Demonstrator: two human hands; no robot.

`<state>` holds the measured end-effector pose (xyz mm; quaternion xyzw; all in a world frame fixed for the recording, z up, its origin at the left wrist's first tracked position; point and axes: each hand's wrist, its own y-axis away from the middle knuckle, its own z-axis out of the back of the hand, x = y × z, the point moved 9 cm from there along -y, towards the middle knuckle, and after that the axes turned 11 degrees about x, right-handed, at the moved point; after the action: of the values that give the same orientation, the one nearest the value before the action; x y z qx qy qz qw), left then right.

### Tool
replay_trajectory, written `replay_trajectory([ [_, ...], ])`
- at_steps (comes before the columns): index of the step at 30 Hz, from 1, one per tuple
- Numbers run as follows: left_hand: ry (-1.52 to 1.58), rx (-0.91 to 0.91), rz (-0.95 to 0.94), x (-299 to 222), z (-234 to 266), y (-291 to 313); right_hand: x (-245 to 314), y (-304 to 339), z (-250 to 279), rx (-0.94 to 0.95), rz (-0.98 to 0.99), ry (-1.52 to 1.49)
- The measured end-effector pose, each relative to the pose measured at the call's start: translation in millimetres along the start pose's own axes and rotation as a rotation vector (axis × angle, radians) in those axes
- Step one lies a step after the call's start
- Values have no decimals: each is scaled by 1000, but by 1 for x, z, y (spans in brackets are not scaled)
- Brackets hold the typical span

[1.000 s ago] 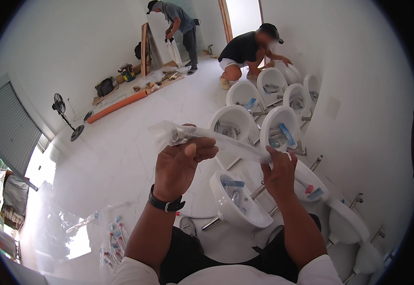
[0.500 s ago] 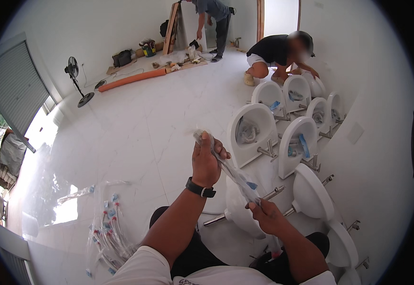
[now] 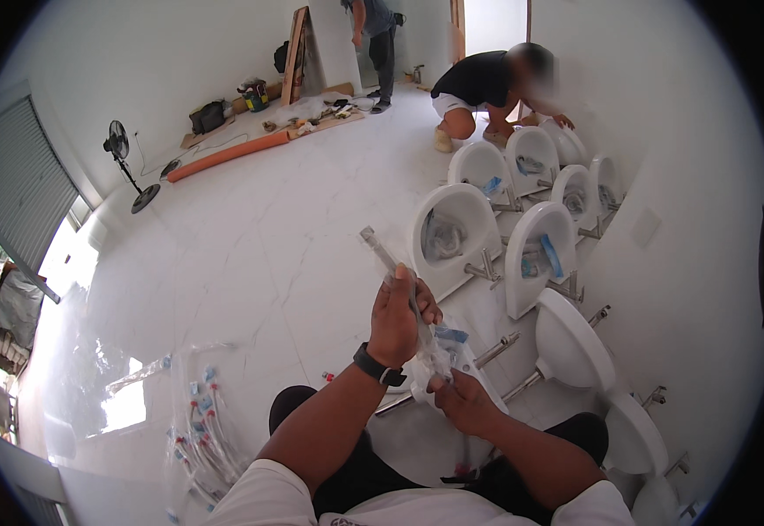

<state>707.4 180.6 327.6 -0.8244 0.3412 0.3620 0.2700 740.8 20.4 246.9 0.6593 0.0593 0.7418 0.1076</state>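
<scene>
My left hand (image 3: pixel 399 320) is closed round a grey flexible hose (image 3: pixel 384 252), whose metal end sticks up past the thumb. Below that fist, clear plastic wrap (image 3: pixel 430 364) is bunched along the lower part of the hose. My right hand (image 3: pixel 467 405) pinches the wrap's lower part. Just beyond the hands stands a white washbasin (image 3: pixel 480 379) with a blue label, partly hidden by them. On the floor at my left lie several bagged flexible hoses (image 3: pixel 202 425) with red and blue end pieces.
Several white basins (image 3: pixel 426 237) with metal taps stand along the right, some holding bagged parts. A person (image 3: pixel 478 88) crouches behind them; another person (image 3: pixel 384 53) stands at the back. A standing fan (image 3: pixel 117 145), an orange roll (image 3: pixel 229 158) and a leaning board (image 3: pixel 294 57) are farther off.
The hose's metal end now shows bare of the wrap, which has bunched up. My right hand has come up and left, closer to my left hand. The view has shifted slightly.
</scene>
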Motion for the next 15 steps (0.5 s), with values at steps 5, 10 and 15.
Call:
replay_trajectory([
  [5,-376,243,108,32,-45,16,17,-7,30,-129,85,-165],
  [10,-274,129,164,24,-22,14,17,-5,22,10,-25,-57],
  [15,-289,263,396,15,-26,16,62,30,105,-392,216,86],
])
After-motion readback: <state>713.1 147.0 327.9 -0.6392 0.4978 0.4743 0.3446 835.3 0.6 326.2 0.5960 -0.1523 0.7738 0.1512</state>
